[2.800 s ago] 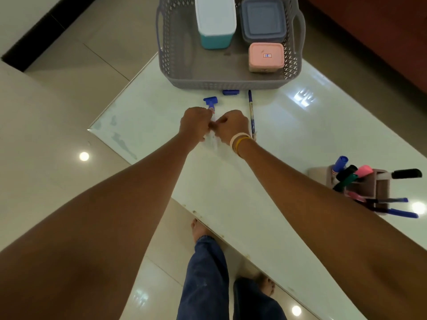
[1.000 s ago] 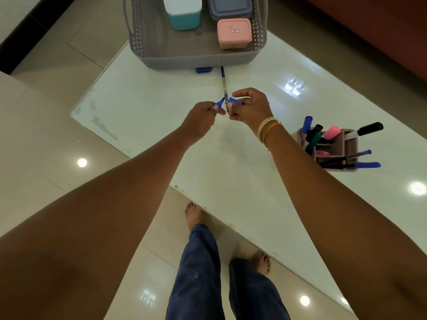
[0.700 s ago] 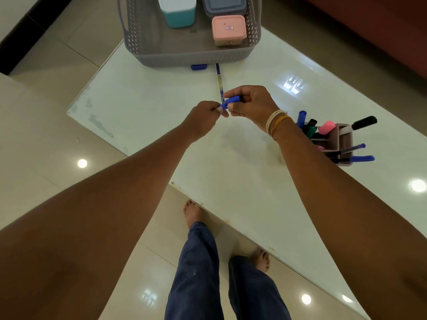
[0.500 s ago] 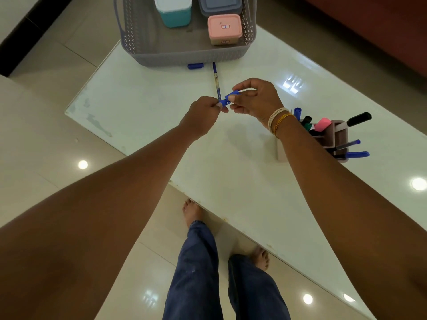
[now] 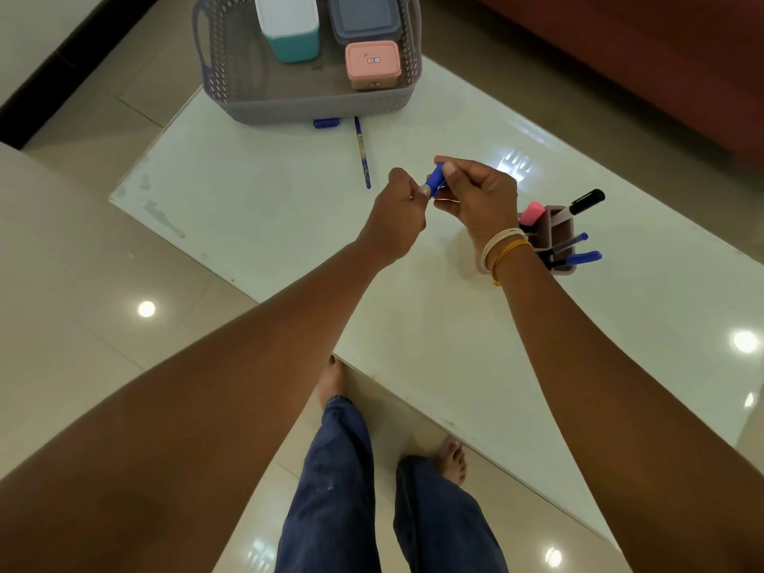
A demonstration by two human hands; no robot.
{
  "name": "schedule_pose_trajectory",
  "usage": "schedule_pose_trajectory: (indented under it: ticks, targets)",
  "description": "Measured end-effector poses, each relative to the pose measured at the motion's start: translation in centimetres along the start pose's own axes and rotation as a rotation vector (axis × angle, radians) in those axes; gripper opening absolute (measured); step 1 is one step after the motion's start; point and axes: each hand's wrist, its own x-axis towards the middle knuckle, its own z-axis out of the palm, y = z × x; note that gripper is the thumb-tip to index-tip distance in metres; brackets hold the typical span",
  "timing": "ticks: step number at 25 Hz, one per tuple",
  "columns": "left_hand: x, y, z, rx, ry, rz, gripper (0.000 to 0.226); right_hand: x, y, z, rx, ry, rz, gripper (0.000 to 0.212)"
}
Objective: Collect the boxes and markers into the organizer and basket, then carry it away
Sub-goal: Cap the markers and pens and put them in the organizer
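Hands met above the middle of the table (image 5: 256, 208), both on one blue marker (image 5: 435, 184). The left hand (image 5: 397, 219) was curled with its fingertips pinching the marker's pale lower end, and the right hand (image 5: 475, 198) pinched the blue upper part between thumb and forefinger, the other fingers loosely bent. The marker's long axis ran from about 7 o'clock up to 1 o'clock, blue end toward the far side.

At 11 o'clock from the hands a blue pen (image 5: 362, 153) lay flat, running almost 12 to 6, with a loose blue cap (image 5: 326, 123) just beside its far tip, against the grey basket (image 5: 314, 103). The basket held a teal-and-white box (image 5: 289, 26), a grey box (image 5: 364, 16) and a pink box (image 5: 373, 64). At 3 o'clock stood the brown organizer (image 5: 556, 233), its pens and markers leaning toward 2 to 3 o'clock.

The table was glossy white, reflecting ceiling lights, and stood on pale polished floor tiles (image 5: 74, 283). A dark red furniture piece (image 5: 661, 55) lay at 1 o'clock.
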Motion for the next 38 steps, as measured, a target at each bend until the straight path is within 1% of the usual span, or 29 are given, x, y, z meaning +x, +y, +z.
schedule_pose_trajectory:
  ticks: [2, 4, 6, 7, 8, 11, 12, 13, 14, 15, 18, 23, 25, 26, 28, 30, 31, 32, 36, 38]
  targets:
    - [-1.3, 0.8, 1.7, -0.107, 0.0, -0.041, 0.014, -1.1, -0.8, -1.7, -0.001, -0.013, -0.01, 0.022]
    - [-2.4, 1.4, 3.2, -0.177, -0.03, -0.119, 0.018, -2.2, -1.3, -3.6, -0.071, -0.065, -0.024, 0.023]
    - [-2.9, 1.9, 4.5, -0.184, -0.053, -0.153, 0.022, -3.4, -1.5, -5.6, -0.172, -0.102, -0.056, 0.026]
    - [-3.2, 2.3, 5.3, -0.163, -0.052, -0.142, 0.023, -3.8, -1.5, -6.8, -0.208, -0.072, -0.08, 0.027]
    - [-3.4, 2.6, 6.1, -0.13, -0.037, -0.118, 0.023, -4.0, -1.5, -8.0, -0.236, 0.003, -0.117, 0.026]
    - [-4.1, 2.4, 8.5, 0.001, 0.087, -0.044, 0.027, -3.8, -2.2, -12.4, -0.308, 0.379, -0.243, 0.025]
    - [-4.3, 1.8, 9.1, 0.049, 0.135, -0.03, 0.028, -3.6, -2.6, -14.0, -0.335, 0.479, -0.278, 0.026]
    - [-4.4, 1.0, 9.4, 0.095, 0.17, -0.021, 0.027, -3.3, -2.9, -15.2, -0.388, 0.536, -0.305, 0.027]
    - [-4.6, 0.3, 9.5, 0.131, 0.184, -0.019, 0.026, -3.0, -3.1, -16.1, -0.456, 0.548, -0.309, 0.027]
    - [-4.7, -0.2, 9.5, 0.155, 0.179, -0.026, 0.025, -2.7, -2.9, -16.6, -0.519, 0.526, -0.295, 0.028]
    - [-5.2, -0.7, 9.5, 0.185, 0.116, -0.038, 0.024, -1.6, -1.7, -16.8, -0.648, 0.415, -0.206, 0.028]
    - [-5.0, -1.0, 9.0, 0.182, 0.041, -0.071, 0.026, 0.0, 1.0, -16.1, -0.709, 0.343, -0.106, 0.021]
    - [-4.7, -1.0, 8.4, 0.181, 0.029, -0.079, 0.026, 0.5, 1.2, -16.1, -0.724, 0.354, -0.023, 0.019]
    - [-4.5, -1.1, 8.0, 0.174, 0.025, -0.081, 0.026, 0.7, 1.1, -16.1, -0.746, 0.385, 0.015, 0.019]
    - [-4.0, -1.3, 7.1, 0.171, 0.019, -0.085, 0.031, 0.6, 0.6, -15.6, -0.803, 0.509, -0.011, 0.026]
    - [-3.1, -1.4, 5.7, 0.177, 0.029, -0.094, 0.039, 0.2, -0.4, -13.8, -0.801, 0.605, -0.143, 0.026]
    - [-2.7, -1.6, 4.9, 0.18, 0.045, -0.101, 0.04, 0.2, -0.9, -12.3, -0.776, 0.609, -0.194, 0.024]
    - [-2.2, -1.8, 3.8, 0.18, 0.062, -0.105, 0.04, 0.4, -1.5, -10.3, -0.76, 0.582, -0.235, 0.023]
    - [0.2, -3.2, -0.8, 0.189, 0.091, -0.114, 0.039, 3.3, -1.5, -1.3, -0.694, 0.376, -0.393, 0.019]
    - [1.7, -4.0, -3.5, 0.24, 0.096, -0.117, 0.04, 5.3, -0.6, 3.5, -0.669, 0.309, -0.398, 0.017]
